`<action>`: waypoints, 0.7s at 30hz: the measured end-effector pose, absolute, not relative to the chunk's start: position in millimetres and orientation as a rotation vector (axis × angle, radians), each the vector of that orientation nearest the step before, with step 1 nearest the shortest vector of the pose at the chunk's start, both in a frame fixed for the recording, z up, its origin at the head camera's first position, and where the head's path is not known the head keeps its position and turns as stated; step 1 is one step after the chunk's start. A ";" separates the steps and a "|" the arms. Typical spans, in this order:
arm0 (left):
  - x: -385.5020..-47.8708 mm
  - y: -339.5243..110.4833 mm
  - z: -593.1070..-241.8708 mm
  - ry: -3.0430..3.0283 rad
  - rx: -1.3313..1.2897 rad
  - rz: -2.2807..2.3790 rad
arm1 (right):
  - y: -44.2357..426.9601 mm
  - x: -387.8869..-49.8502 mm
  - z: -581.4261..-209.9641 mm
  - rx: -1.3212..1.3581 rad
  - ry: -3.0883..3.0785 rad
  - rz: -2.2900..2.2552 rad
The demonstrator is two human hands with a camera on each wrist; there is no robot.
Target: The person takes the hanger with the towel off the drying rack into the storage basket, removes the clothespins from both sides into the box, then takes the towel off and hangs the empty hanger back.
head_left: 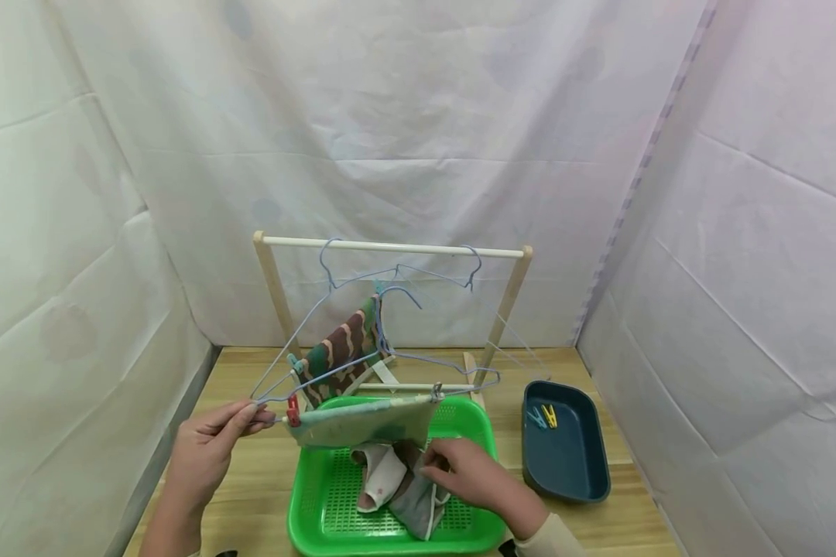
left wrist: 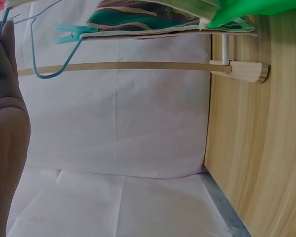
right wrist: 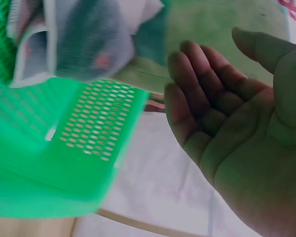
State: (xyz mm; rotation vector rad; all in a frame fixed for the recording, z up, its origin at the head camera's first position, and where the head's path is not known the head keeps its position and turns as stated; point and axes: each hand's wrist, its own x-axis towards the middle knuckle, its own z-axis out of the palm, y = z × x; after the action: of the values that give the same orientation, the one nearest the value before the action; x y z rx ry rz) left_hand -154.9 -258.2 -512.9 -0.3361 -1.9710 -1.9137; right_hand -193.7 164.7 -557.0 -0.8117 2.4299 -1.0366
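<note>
Our right hand [head_left: 467, 476], fingers loosely bent and holding nothing, hovers over the basket [head_left: 298, 503] near the cloth [head_left: 365, 424], while our left hand [head_left: 207, 442] pinches one corner of the blue wire hanger [head_left: 378, 325], probably to steady it, since its hook looks free of the rail [head_left: 404, 247]. We see the cloth hanging below that hanger, in front of the rail and above the basket, pale green with a blue-green patch, a red peg [head_left: 292, 411] and a grey peg [head_left: 436, 391] at its ends presumably spreading it flat.

Head view bright; right wrist's blurred (right hand [right wrist: 237, 131] shadowed).
</note>
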 end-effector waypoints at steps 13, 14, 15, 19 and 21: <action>-164.9 -251.8 -524.2 -1.951 -0.415 -1.963 | 176.7 -182.0 -495.8 -0.959 2.532 -1.245; -165.2 -251.1 -525.1 -1.944 -0.415 -1.975 | 176.5 -181.5 -495.2 -0.990 2.618 -1.250; -165.6 -250.6 -526.0 -1.942 -0.418 -1.981 | 176.3 -181.3 -494.9 -1.023 2.721 -1.238; -166.4 -248.4 -528.5 -1.956 -0.412 -1.973 | 175.0 -182.7 -495.4 -1.103 3.132 -1.107; -166.9 -248.0 -529.7 -1.978 -0.421 -1.955 | 174.8 -184.8 -495.6 -1.101 3.264 -1.038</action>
State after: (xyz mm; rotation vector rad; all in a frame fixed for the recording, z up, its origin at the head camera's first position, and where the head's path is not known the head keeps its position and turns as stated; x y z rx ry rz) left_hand -166.9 -248.0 -529.7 -0.4213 -1.9783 -1.9554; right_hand -184.8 174.8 -495.6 -1.1007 3.2644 -1.0383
